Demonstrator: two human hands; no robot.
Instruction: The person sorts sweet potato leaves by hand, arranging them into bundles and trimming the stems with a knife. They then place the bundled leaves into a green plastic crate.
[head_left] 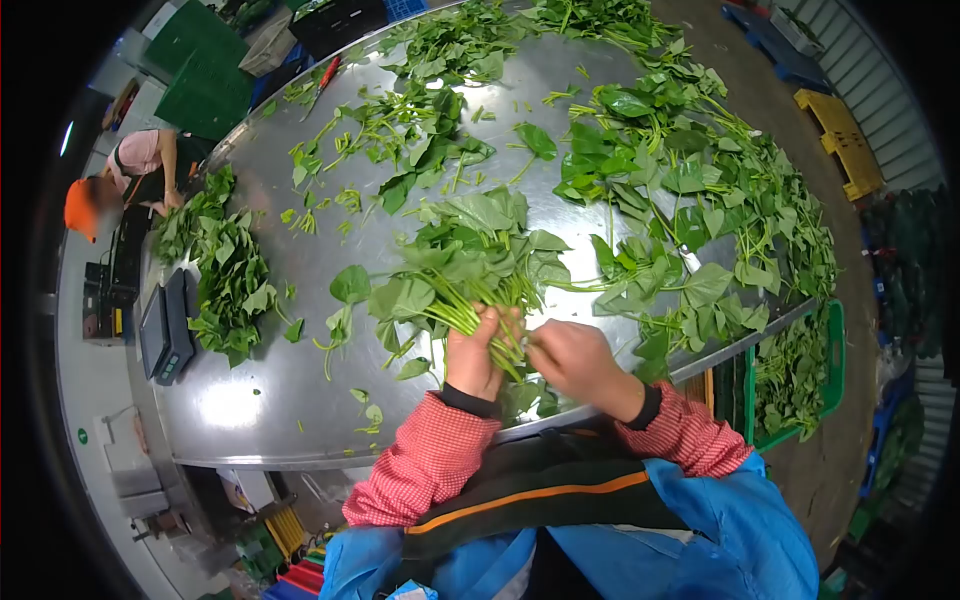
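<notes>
My left hand (474, 358) is wrapped round the stems of a bunch of leafy greens (478, 255) above the near part of the metal table (235, 405). The leaves fan out away from me, and the pale cut stems point back between my hands. Close against the stem ends, my right hand (582, 366) is closed with its fingers pinched together. What its fingertips grip is too small to make out. Loose leaves and stem pieces lie to the left of the bunch.
Large heaps of greens (690, 175) line the table's right side and far end. At left are a scale (168, 328) and another pile (228, 270); a person in an orange cap (82, 208) works beyond. A red-handled tool (328, 72) lies far left. A green crate (834, 365) holds greens at right.
</notes>
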